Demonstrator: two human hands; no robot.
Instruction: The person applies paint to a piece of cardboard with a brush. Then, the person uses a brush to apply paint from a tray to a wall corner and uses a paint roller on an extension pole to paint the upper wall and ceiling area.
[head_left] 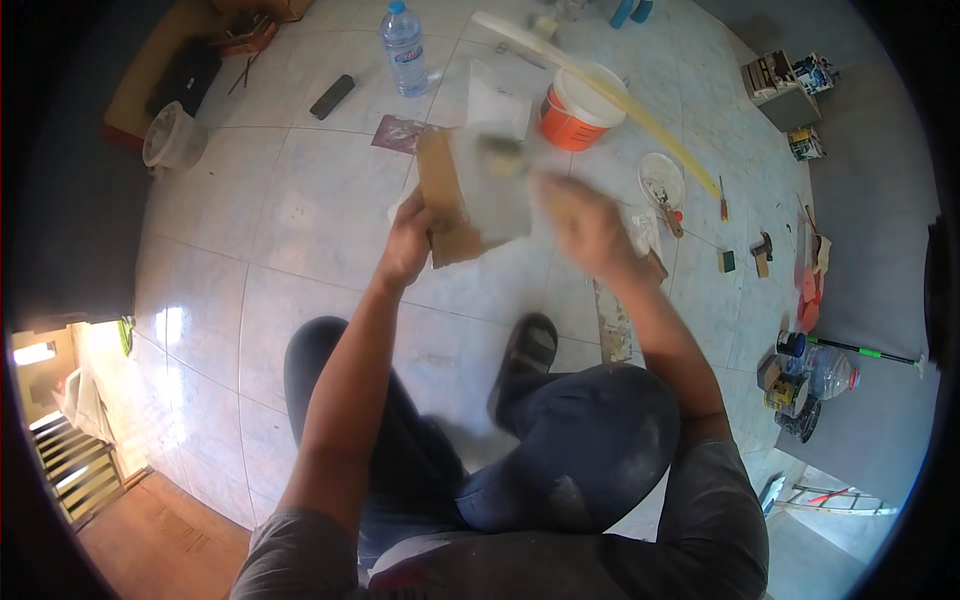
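Note:
My left hand (408,238) grips the near left edge of a flat board (490,205), which is tilted up off the floor. The board has a brown strip along its left and lower edge and a whitish face. My right hand (590,228), smeared by motion, is closed around the handle of a brush (502,158). Its dark and yellowish head is blurred against the upper part of the board's face; I cannot tell whether it touches. Just beyond the board lies a dark red sheet (398,133) with whitish smears.
An orange-and-white bucket (572,128) stands ahead, with a long pale strip (620,100) crossing above it. A water bottle (404,50) and a dark block (332,97) are at the far left. A bowl (660,180), hammer (764,250) and containers (790,385) lie rightward.

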